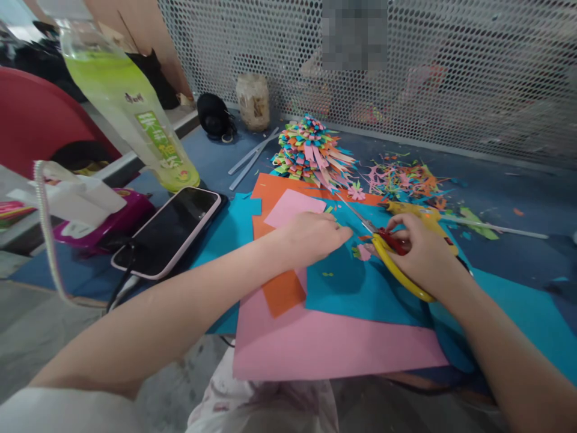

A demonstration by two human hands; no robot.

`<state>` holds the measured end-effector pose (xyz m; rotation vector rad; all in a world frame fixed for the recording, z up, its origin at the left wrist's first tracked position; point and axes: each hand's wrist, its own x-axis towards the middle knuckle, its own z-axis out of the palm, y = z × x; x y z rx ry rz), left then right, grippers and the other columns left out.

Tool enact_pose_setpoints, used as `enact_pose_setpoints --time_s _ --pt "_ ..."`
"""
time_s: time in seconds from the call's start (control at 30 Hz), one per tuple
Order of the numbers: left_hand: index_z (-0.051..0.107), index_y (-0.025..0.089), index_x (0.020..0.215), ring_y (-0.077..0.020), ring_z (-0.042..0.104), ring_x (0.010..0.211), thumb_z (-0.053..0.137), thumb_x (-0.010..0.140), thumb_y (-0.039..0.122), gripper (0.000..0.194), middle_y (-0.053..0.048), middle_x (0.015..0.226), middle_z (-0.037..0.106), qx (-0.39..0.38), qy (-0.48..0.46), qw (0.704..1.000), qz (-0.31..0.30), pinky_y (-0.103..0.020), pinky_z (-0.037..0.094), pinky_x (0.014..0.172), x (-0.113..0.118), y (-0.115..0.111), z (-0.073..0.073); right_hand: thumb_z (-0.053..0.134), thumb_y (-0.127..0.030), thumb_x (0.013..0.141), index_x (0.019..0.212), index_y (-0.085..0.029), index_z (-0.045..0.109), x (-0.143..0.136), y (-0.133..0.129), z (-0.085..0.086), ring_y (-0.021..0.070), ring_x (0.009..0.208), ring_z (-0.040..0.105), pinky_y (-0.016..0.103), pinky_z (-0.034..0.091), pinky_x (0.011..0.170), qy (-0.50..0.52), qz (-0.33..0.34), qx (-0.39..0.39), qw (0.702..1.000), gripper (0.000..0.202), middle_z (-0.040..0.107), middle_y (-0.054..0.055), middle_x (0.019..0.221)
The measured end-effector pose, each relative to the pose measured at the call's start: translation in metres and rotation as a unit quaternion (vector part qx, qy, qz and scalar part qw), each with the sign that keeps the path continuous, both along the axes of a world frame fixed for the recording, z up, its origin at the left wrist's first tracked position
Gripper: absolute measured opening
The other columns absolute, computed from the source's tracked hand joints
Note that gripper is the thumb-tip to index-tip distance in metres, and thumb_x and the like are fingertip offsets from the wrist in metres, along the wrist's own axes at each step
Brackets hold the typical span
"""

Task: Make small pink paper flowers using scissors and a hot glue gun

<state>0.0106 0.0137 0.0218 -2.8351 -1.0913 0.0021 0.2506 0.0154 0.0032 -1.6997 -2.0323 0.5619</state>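
Note:
My right hand [417, 246] is closed round the handles of scissors [396, 264] with red and yellow grips, their blades pointing up and left. My left hand [318, 237] is held over the papers, fingers pressed together near the blades; what they hold, if anything, is too small to name. Beneath both hands lies a blue sheet [360, 288], with small scraps [363, 252] on it. Pink paper [333, 349] and orange paper [283, 294] lie beside and under it. A fringed, cone-shaped paper piece [313, 153] in many colours stands behind the sheets.
A drink bottle [130, 102], phone [169, 231] and purple box [97, 219] are at the left. A jar [253, 102] stands near the mesh panel [270, 36]. Paper shreds [406, 180] and a yellow glue gun [426, 219] lie at the right.

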Motion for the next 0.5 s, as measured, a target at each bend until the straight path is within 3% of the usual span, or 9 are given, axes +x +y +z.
enact_pose_setpoints --time_s 0.3,0.5 --pt "0.061 0.018 0.128 -0.0206 0.072 0.088 0.045 0.099 0.014 0.033 -0.009 0.088 0.073 0.023 0.03 0.999 0.014 -0.026 0.046 0.061 0.0017 -0.0025 0.0062 0.068 -0.056 0.073 0.096 -0.028 0.046 -0.0003 -0.0005 0.0026 0.0302 0.074 0.072 0.039 0.051 0.064 -0.01 -0.001 -0.004 1.0 0.042 0.075 0.005 0.08" --pt "0.061 0.018 0.128 -0.0212 0.073 0.091 0.048 0.097 0.009 0.035 -0.008 0.094 0.074 0.024 0.027 0.999 0.007 -0.027 0.051 0.065 0.0018 -0.0003 0.0055 0.068 -0.057 0.072 0.095 -0.028 0.046 -0.0012 -0.002 0.0036 0.0289 0.07 0.071 0.038 0.05 0.062 -0.007 -0.007 -0.007 1.0 0.043 0.074 0.004 0.076"
